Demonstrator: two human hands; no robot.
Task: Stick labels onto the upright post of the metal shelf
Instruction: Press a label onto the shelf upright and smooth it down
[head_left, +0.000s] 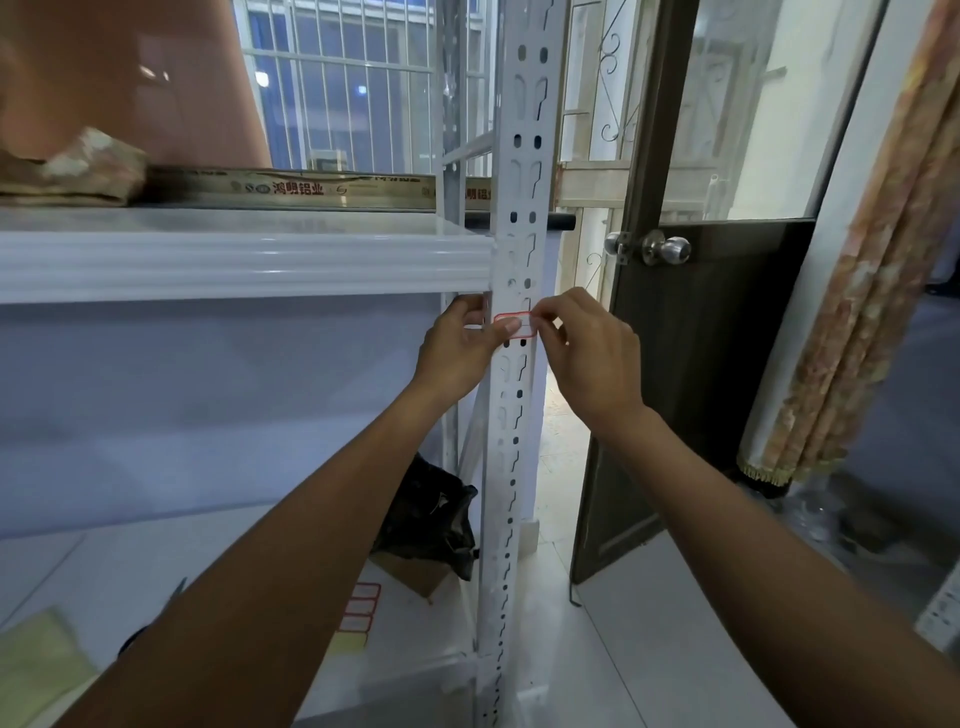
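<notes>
The white perforated upright post (511, 415) of the metal shelf runs top to bottom in the middle of the view. A white label with a red border (519, 326) lies across the post just below the upper shelf board (244, 265). My left hand (460, 353) wraps the post's left edge, its thumb pressing on the label's left end. My right hand (587, 353) pinches the label's right end at the post's right edge. A sheet of more red-bordered labels (358, 610) lies on the lower shelf, partly hidden by my left forearm.
A dark open door (691, 364) with a metal knob (667, 249) stands right of the post. A rolled patterned curtain (862, 291) hangs at far right. A black bag (431, 514) and a cardboard piece sit on the lower shelf. Long boxed bars (291, 187) lie on the upper board.
</notes>
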